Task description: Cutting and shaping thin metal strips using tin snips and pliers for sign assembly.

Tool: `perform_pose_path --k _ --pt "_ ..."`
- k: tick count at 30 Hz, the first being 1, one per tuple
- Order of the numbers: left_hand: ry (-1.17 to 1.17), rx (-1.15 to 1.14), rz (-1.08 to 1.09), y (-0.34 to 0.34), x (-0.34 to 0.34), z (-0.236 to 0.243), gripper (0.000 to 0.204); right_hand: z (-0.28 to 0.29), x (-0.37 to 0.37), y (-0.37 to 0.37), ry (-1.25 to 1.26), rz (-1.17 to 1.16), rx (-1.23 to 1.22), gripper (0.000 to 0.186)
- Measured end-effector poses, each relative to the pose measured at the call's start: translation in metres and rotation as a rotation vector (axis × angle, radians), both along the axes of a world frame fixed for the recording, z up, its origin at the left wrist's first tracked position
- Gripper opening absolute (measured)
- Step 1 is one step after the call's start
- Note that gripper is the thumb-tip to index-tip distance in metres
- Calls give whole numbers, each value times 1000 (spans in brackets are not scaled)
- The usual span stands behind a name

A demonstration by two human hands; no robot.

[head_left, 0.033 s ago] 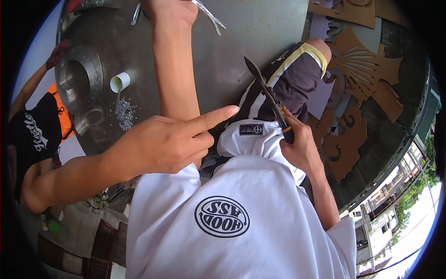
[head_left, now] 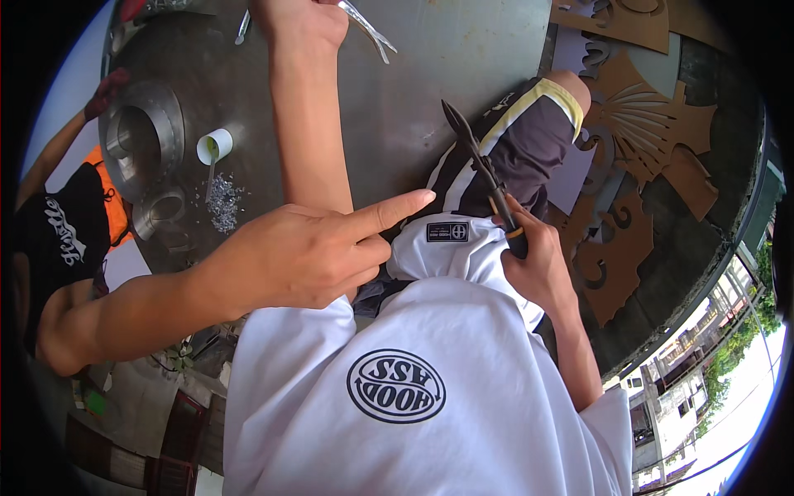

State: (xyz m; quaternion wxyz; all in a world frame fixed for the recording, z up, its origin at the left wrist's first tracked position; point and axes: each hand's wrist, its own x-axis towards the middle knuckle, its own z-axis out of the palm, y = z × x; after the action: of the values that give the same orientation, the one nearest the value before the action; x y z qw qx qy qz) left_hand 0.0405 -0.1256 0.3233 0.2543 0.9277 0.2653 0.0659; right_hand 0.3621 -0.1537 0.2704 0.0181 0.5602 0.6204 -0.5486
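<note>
My right hand (head_left: 536, 256) grips dark metal snips (head_left: 475, 153) with black-and-orange handles, their tip pointing up over my leg in dark shorts (head_left: 521, 132). My left arm reaches to the top edge, where my left hand (head_left: 302, 16) lies beside a bent silvery metal strip (head_left: 368, 29); its fingers are mostly cut off by the frame. Another person's bare hand (head_left: 318, 252) crosses from the left over my left arm, index finger extended toward the snips. A white cup (head_left: 213, 146) lies on its side beside a scatter of small metal bits (head_left: 222, 202).
I am on a large metal worktop (head_left: 397, 99). Curved metal rings (head_left: 169, 132) lie left; brown cut-out panels (head_left: 612, 264) lie right. A co-worker in black (head_left: 50, 240) with a dark red glove (head_left: 103, 87) is at the left beside an orange bag (head_left: 116, 190). Buildings and greenery appear beyond the right edge.
The other person's pointing hand has shifted slightly right. The snips in my right hand have moved slightly right. Everything else looks nearly the same.
</note>
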Motion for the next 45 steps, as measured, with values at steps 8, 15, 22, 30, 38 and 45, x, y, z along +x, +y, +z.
perform_pose_path --k 8,15,22,30,38,45 --pt "-1463 -1136 1394 91 13 -143 42 22 20 34 78 -121 -123 48" --pt "-1325 -1180 1303 28 93 -133 43 -1 10 60 764 -348 -236 59" --pt "-450 195 230 54 36 -23 28 -10 -21 94 1019 -329 -107 58" --pt "838 1493 -27 1 42 -149 29 -5 -43 115 666 -361 -137 45" --pt "1413 1342 -12 7 22 -94 36 -21 -71 94 397 -404 136 36" --pt "996 793 -186 56 12 -42 30 -6 -86 97 294 -364 144 36"
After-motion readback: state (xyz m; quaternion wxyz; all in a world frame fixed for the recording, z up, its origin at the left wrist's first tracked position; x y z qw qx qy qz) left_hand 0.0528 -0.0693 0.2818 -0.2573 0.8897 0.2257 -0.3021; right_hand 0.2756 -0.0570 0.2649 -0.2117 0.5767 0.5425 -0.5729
